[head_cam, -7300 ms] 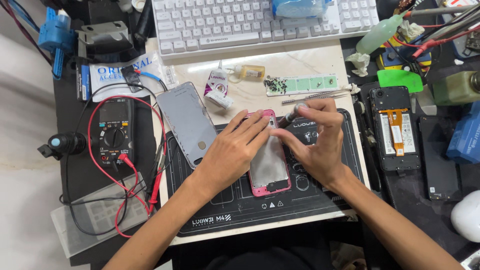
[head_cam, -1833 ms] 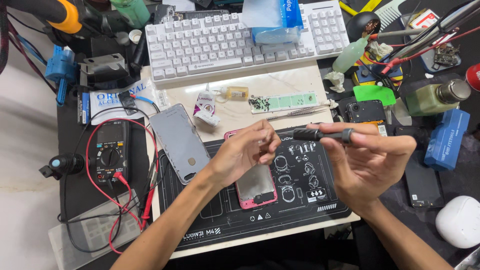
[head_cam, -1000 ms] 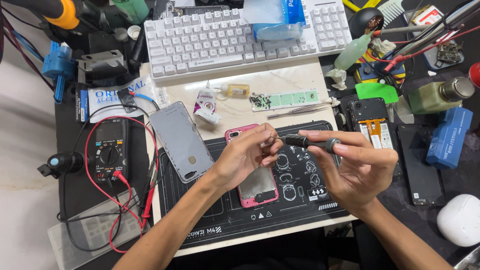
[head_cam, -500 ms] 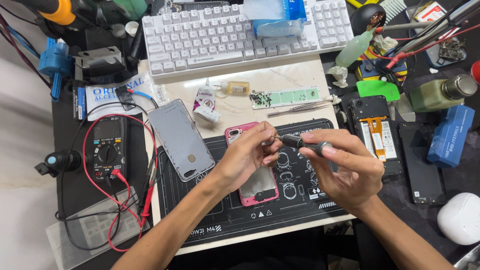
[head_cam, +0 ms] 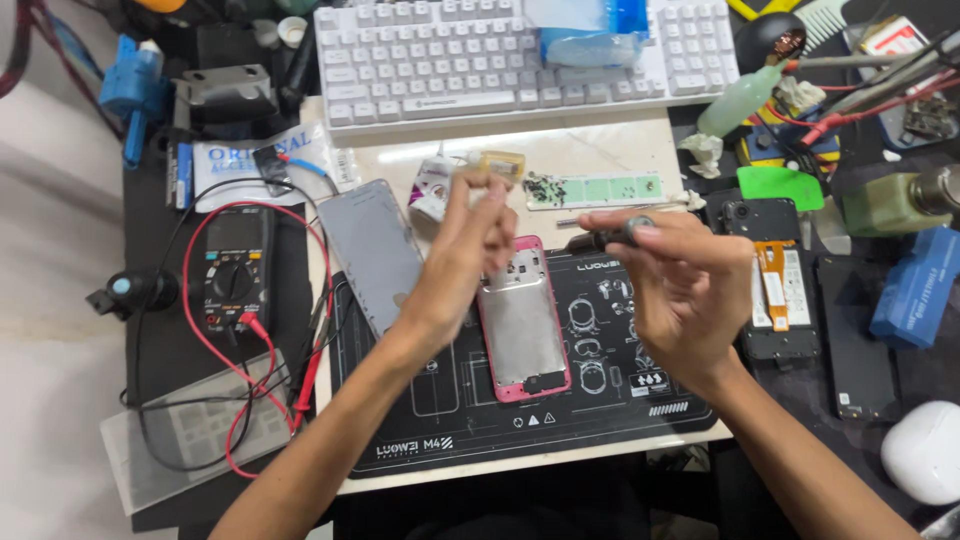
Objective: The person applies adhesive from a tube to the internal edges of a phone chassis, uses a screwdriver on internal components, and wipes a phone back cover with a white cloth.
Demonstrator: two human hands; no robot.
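Note:
A pink-framed phone (head_cam: pixel 522 325) with its back off lies on a black work mat (head_cam: pixel 450 425). My left hand (head_cam: pixel 462 255) is raised above the phone's top left corner. Its fingertips are pinched together, and anything between them is too small and blurred to see. My right hand (head_cam: pixel 685 290) hovers to the right of the phone and grips a dark screwdriver (head_cam: pixel 605 238), whose tip points left toward the left hand. Neither hand touches the phone.
A grey phone back panel (head_cam: pixel 368 250) lies left of the mat, beside a multimeter (head_cam: pixel 235 268) with red leads. Behind are a white keyboard (head_cam: pixel 520 50) and a green strip (head_cam: pixel 598 188) holding several screws. Another opened phone (head_cam: pixel 775 290), a blue box (head_cam: pixel 915 285) and a white case (head_cam: pixel 925 450) are at right.
My left hand has lifted off the pink phone and risen toward the far side, fingers pinched. My right hand keeps the screwdriver and has tilted slightly.

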